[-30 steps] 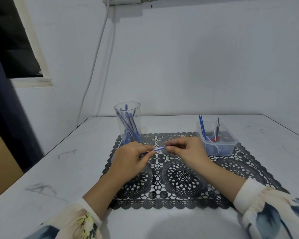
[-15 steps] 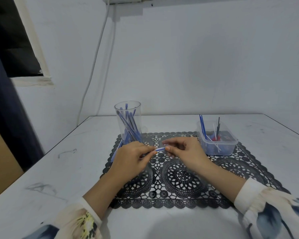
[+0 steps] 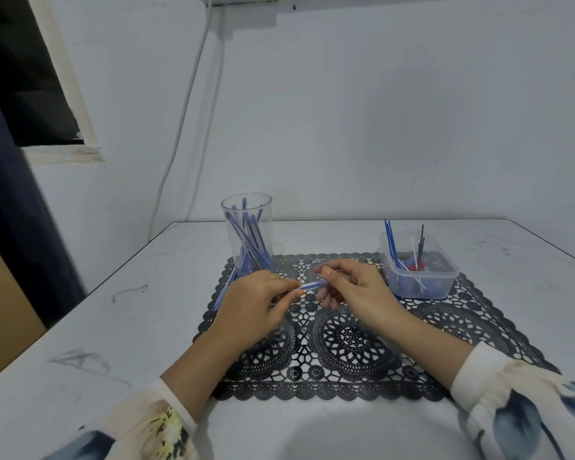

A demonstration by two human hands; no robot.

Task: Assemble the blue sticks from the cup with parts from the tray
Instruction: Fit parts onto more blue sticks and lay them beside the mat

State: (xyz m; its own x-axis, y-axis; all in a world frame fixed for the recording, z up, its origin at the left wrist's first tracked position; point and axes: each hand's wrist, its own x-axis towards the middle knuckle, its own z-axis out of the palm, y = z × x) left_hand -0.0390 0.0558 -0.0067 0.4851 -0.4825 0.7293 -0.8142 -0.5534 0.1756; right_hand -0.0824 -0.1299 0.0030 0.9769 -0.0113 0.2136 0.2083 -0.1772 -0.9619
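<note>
Blue stick (image 3: 313, 285) between left hand (image 3: 253, 308) and right hand (image 3: 357, 290)

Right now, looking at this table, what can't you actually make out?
Head view only:
1. The blue stick: its middle is hidden in the left hand and its tip behind fingers of the right hand, so any part going on is unseen.
2. The tray: small pieces blur behind its cloudy wall.
3. The cup: overlapping sticks defeat counting.

Blue stick (image 3: 312, 285) partly under L hand (image 3: 253, 307)
</note>
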